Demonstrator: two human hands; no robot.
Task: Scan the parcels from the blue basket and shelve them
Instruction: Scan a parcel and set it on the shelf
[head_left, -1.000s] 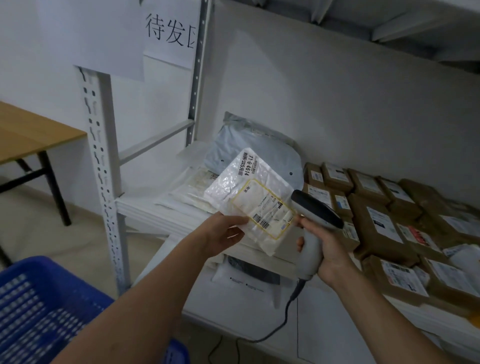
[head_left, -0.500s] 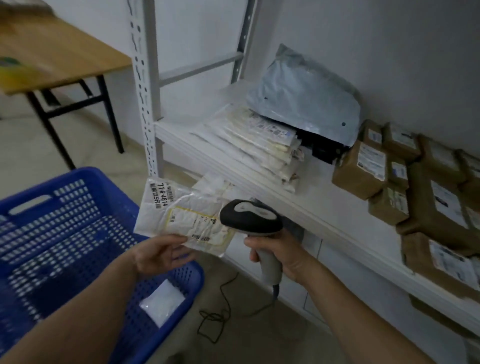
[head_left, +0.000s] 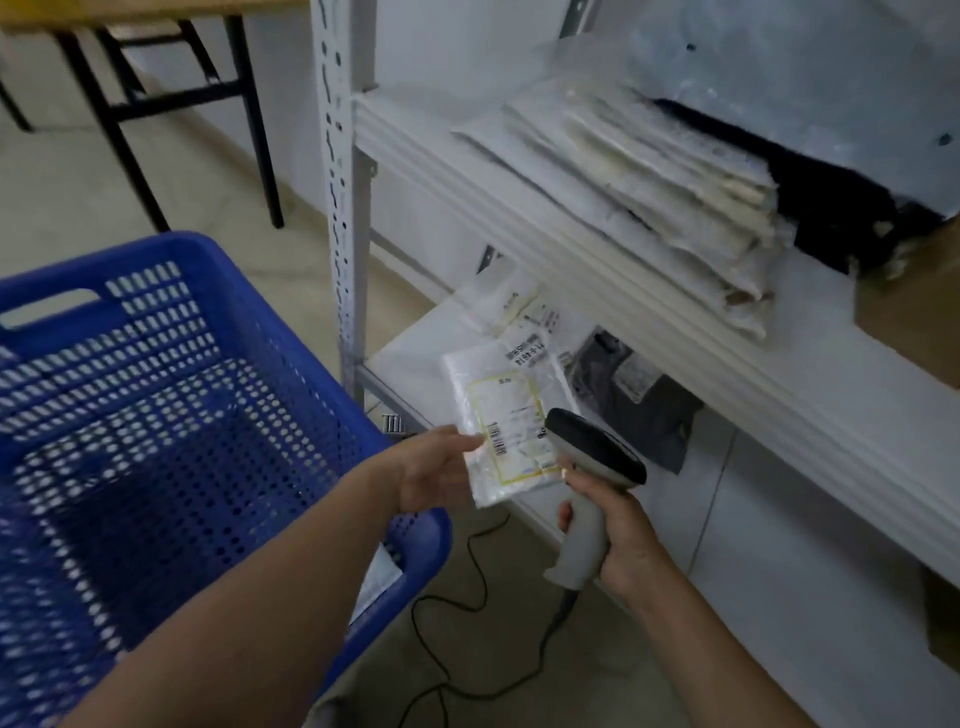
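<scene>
My left hand pinches the near left edge of a white bubble-mailer parcel with a yellow-framed label. The parcel is held low, over the front of the white bottom shelf of the rack. My right hand grips the handle of a grey barcode scanner, whose dark head sits just right of the parcel's label. The blue basket stands on the floor to the left, and one small white parcel shows at its near right corner beside my left forearm.
On the bottom shelf lie a clear bagged parcel and a dark parcel. The shelf above holds a stack of white mailers, a grey bag and a cardboard box. The scanner cable loops on the floor. Table legs stand behind.
My left hand has carried the parcel down from in front of the middle shelf to the bottom shelf. The scanner hand came down alongside it. My view has tilted downward.
</scene>
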